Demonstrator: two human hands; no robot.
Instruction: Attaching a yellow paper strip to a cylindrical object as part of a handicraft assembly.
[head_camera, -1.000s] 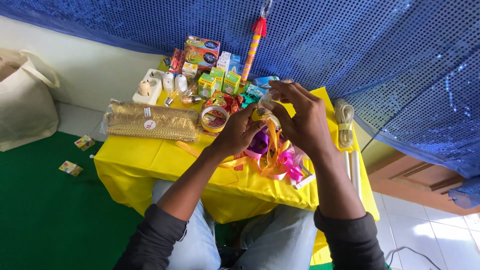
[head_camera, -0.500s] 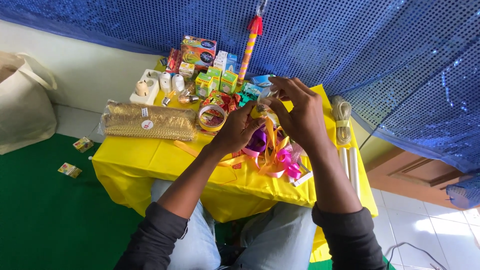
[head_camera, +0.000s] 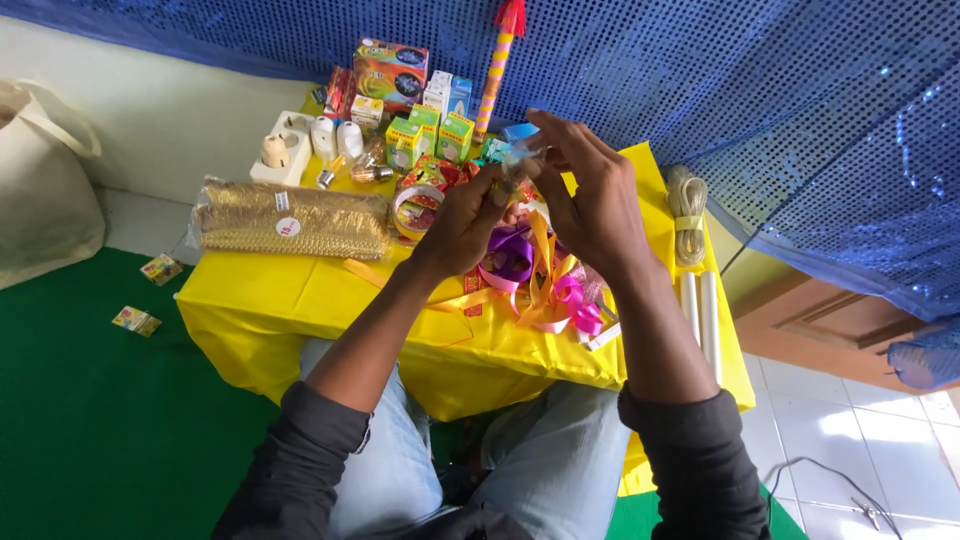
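A big blue sparkly cloth (head_camera: 700, 90) hangs behind everything, and a green floor (head_camera: 90, 420) lies below. In the middle stands a low worktop (head_camera: 300, 300) under a yellow cover. A long gold packet (head_camera: 290, 220) lies on its left part, small coloured boxes (head_camera: 425, 135) stand at the back, and a coil of pale string (head_camera: 687, 205) lies on the far right. Loose ribbons (head_camera: 530, 270) in purple, orange and pink lie in a heap near the middle. The person sits with knees under the worktop and holds both hands up above that heap. The left hand (head_camera: 462, 218) and the right hand (head_camera: 590, 195) meet at the fingertips. Between them is a small clear crinkly piece (head_camera: 518, 160), maybe wrap or a little bag; it is too small to tell. Both hands pinch it, the left from below and the right from above with curled fingers. It sits just above the ribbons, not touching them, and both hands are equally close to it.
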